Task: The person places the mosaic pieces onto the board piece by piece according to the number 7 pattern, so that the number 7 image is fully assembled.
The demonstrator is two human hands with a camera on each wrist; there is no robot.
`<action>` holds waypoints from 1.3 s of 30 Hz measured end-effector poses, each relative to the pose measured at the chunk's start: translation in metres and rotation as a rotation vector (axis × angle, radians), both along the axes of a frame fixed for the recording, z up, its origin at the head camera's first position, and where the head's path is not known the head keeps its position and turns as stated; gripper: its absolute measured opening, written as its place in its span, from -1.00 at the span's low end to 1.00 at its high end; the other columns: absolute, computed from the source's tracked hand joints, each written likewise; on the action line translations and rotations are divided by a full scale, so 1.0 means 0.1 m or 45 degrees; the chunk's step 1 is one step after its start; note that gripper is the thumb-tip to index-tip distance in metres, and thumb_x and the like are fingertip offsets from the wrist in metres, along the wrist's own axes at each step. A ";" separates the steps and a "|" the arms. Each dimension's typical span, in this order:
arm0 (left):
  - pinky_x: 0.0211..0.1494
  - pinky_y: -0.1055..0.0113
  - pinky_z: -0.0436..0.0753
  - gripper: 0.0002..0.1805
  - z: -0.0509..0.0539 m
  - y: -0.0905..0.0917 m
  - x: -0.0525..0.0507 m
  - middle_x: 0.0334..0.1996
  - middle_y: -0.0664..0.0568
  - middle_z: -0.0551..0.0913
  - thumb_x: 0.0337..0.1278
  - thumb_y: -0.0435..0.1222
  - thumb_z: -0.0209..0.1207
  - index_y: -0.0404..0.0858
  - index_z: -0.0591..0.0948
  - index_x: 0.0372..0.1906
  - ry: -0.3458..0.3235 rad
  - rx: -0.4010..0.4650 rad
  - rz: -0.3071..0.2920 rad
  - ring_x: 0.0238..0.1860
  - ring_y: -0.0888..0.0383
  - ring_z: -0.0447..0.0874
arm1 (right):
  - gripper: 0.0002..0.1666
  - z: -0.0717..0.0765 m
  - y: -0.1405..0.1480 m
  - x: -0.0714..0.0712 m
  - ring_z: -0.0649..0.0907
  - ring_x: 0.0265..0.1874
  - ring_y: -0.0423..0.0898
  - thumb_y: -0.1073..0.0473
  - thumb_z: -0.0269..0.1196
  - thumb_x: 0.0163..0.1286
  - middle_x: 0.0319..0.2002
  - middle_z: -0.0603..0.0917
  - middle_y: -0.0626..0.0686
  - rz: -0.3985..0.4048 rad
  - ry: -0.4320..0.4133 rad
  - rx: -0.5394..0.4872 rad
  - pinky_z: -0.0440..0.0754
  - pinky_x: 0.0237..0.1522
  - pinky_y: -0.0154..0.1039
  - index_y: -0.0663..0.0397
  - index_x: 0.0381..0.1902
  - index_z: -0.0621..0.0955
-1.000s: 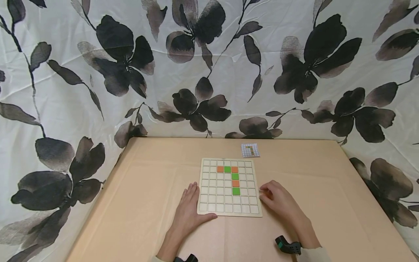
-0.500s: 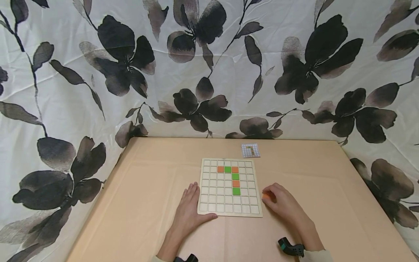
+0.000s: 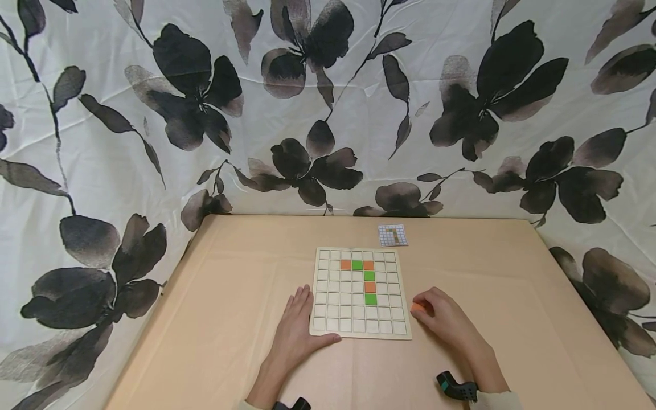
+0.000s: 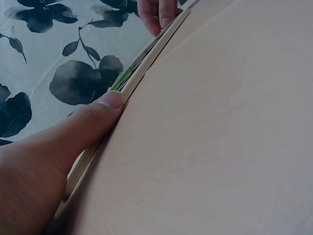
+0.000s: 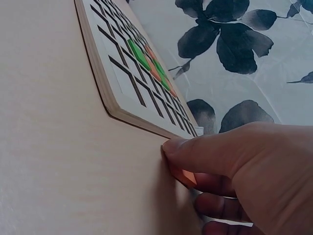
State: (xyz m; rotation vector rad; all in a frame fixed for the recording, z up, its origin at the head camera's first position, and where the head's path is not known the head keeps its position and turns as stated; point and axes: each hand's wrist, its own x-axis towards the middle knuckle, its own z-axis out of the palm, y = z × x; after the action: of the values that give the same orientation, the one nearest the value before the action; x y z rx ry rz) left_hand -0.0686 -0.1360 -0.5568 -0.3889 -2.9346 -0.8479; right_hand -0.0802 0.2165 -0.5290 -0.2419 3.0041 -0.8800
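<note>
A white grid board [image 3: 338, 313] with a pale wooden rim lies on the table. Orange and green square tiles fill several of its cells, in a row near the top and a column running down from it. My left hand [image 3: 294, 333] rests against the board's lower left corner, fingers straight along the left side and the thumb [image 4: 110, 100] touching the near edge. Just off the board's right side, my right hand [image 3: 446, 316] pinches an orange tile [image 5: 183, 175] between thumb and fingers, low over the table. The fingers partly hide that tile.
Behind the board lies a small printed card [image 3: 393, 235] with a coloured grid pattern. A tan cloth covers the table [image 3: 246, 256]. A floral curtain [image 3: 328, 125] hangs along the table's far edge.
My right hand has shifted slightly right and toward me, away from the board's edge, and the orange tile in its fingers has come into sight. The left hand has stayed in place.
</note>
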 end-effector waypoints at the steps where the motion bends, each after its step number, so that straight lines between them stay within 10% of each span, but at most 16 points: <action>1: 0.69 0.05 0.12 0.35 0.00 0.00 0.00 0.54 -0.22 0.23 -0.34 0.45 0.36 -0.43 0.31 0.46 0.000 0.000 0.000 0.60 -0.11 0.09 | -0.75 0.00 0.00 0.00 0.49 -0.31 -0.22 0.11 0.44 0.25 -0.30 0.58 -0.11 -0.002 -0.005 -0.003 0.58 -0.29 -0.38 0.08 -0.15 0.71; 39: 0.72 0.12 0.01 0.40 -0.04 0.00 -0.02 0.57 -0.18 0.17 -0.35 0.47 0.34 -0.42 0.24 0.50 -0.047 0.001 -0.005 0.63 -0.06 0.01 | -0.69 0.01 0.01 0.00 0.51 -0.40 -0.22 0.11 0.40 0.30 -0.39 0.60 -0.14 -0.024 -0.089 -0.052 0.52 -0.37 -0.40 0.05 -0.06 0.58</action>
State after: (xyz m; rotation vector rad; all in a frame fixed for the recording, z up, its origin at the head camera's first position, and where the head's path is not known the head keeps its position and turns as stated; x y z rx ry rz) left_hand -0.0704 -0.1364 -0.5605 -0.3828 -2.9685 -0.8656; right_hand -0.0804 0.2176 -0.5283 -0.1792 2.9313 -0.9313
